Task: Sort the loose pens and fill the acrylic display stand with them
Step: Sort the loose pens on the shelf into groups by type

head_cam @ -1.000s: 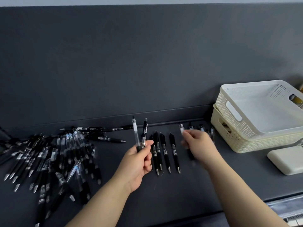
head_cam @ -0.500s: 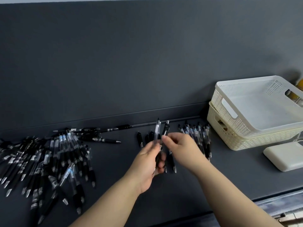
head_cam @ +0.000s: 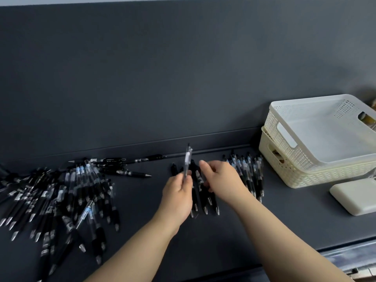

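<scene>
A big pile of loose pens [head_cam: 61, 196] lies at the left of the dark table [head_cam: 142, 200]. A row of black pens [head_cam: 205, 204] lies in the middle, and a row of clear-barrelled pens [head_cam: 251, 176] lies to its right. My left hand [head_cam: 178, 197] grips one clear pen [head_cam: 187, 159] upright by its lower end. My right hand [head_cam: 222, 180] is low over the black row, its thumb and curled fingers round a black pen [head_cam: 198, 175]. No acrylic stand is in view.
Three black pens [head_cam: 124, 165] lie apart near the back ledge. Two stacked cream baskets [head_cam: 295, 169] stand at the right, with a flat white box [head_cam: 358, 198] in front of them. The table's front edge [head_cam: 335, 246] runs close at the lower right.
My right hand took the black pen out of my left hand and carried it down onto the black row. My left hand now holds only the clear pen.
</scene>
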{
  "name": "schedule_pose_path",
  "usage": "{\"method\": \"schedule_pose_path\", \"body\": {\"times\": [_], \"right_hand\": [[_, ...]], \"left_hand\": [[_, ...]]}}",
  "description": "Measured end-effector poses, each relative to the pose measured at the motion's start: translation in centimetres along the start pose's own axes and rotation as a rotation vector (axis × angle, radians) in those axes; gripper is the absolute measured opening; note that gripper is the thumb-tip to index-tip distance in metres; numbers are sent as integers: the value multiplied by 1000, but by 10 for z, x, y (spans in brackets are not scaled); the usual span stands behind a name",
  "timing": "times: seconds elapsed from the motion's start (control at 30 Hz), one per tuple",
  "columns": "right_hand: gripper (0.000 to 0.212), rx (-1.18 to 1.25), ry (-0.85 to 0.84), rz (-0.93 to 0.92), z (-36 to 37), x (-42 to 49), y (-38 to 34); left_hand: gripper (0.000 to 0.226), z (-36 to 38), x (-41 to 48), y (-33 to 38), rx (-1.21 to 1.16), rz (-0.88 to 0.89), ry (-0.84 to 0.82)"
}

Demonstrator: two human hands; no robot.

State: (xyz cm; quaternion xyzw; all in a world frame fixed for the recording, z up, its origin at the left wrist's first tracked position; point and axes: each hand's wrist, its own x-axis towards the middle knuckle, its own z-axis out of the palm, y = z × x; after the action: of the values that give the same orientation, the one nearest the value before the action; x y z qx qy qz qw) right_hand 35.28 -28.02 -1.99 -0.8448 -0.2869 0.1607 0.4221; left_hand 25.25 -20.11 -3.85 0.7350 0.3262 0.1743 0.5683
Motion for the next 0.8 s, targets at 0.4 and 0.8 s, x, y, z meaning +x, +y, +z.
{"method": "schedule_pose_path", "body": {"times": [0.4,0.8], "right_hand": [[20,-454,240,79,-55,15,46],[21,-481,-10,-124,2,7,18]], "left_hand": [[49,29,1,5,1096,384,-404],[52,-21,5,2,1031,242,-295]]}}
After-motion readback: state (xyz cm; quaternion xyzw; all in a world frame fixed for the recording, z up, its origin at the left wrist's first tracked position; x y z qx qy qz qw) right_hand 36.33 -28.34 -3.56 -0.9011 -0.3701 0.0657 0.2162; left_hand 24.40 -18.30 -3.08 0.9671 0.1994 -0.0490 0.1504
